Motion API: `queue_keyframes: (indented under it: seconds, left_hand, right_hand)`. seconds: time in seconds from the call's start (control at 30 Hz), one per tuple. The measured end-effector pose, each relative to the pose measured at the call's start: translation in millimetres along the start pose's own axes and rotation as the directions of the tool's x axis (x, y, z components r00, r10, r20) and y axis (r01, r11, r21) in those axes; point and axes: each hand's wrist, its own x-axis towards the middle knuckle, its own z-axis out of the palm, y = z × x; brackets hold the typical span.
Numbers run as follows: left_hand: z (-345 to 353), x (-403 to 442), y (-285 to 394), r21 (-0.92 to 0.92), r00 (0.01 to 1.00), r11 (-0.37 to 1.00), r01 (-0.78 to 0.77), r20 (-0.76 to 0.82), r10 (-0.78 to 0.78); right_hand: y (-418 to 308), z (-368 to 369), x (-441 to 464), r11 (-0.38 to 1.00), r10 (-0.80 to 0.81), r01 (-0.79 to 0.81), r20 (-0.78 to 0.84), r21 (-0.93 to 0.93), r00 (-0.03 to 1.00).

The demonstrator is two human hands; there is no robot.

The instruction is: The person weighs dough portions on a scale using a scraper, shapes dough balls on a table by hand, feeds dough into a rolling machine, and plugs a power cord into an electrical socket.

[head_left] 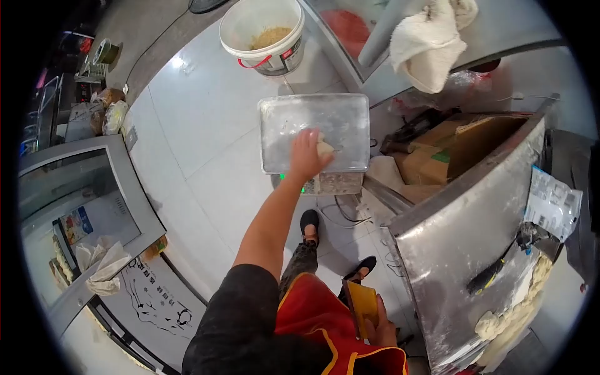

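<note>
dough (324,148) at metal tray (281,122)
left hand (307,155), over metal tray: fingers curled around dough; right hand (382,330), bodyward of metal tray: closed around flat yellow tool (364,306)

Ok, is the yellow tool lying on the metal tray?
No, the right hand holds the yellow tool near the red apron, apart from the metal tray.

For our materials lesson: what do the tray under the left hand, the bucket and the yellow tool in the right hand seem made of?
Tray: metal, probably steel or aluminium; silver-grey, with bright glints.
Bucket: likely plastic; smooth, off-white, with a moulded-looking rim.
Yellow tool: possibly plastic, given its flat, even colour, but painted wood can't be ruled out.
</note>
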Motion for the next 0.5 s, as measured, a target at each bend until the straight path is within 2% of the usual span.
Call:
queue_keyframes:
  seconds: [0.03, 0.1, 0.13, 0.23, 0.3, 0.37, 0.43, 0.47, 0.5]
  left_hand:
    - [-10, -4, 11, 0.097, 1.000, 0.995, -0.020, 0.016, 0.018]
    - [-12, -5, 8, 0.173, 0.989, 0.985, -0.011, 0.146, -0.015]
    - [-7, -2, 2, 0.154, 0.965, 0.988, 0.021, 0.256, -0.060]
    - [6, 20, -14, 0.143, 0.821, 0.981, 0.135, 0.538, -0.191]
    - [0, 25, -6, 0.217, 0.760, 0.959, 0.182, 0.588, -0.277]
    - [-44, 30, 30, 0.347, 0.768, 0.914, 0.212, 0.519, -0.376]
    - [-46, 14, 21, 0.064, 0.836, 0.939, 0.338, 0.438, -0.331]
    - [-46, 3, 14, -0.084, 0.866, 0.923, 0.376, 0.387, -0.318]
    - [-49, -10, 8, -0.234, 0.888, 0.878, 0.418, 0.308, -0.341]
  right_hand:
    - [-4, 1, 4, 1.000, 0.003, -0.003, 0.000, 0.014, 1.000]
    - [-10, 3, 11, 1.000, -0.013, 0.013, -0.007, 0.027, 1.000]
    - [-11, 3, 14, 0.999, -0.031, 0.031, -0.017, 0.027, 0.999]
    - [-21, 1, 15, 0.993, -0.104, 0.107, -0.054, 0.055, 0.993]
    - [-27, -4, 13, 0.989, -0.133, 0.137, -0.065, 0.061, 0.989]
    - [-28, -8, 7, 0.990, -0.133, 0.135, -0.048, 0.039, 0.990]
    - [-22, -7, 3, 0.982, -0.165, 0.168, -0.044, 0.084, 0.985]
    - [-18, -6, 1, 0.977, -0.180, 0.184, -0.042, 0.108, 0.983]
    - [-15, -5, 1, 0.968, -0.239, 0.243, -0.075, 0.056, 0.968]
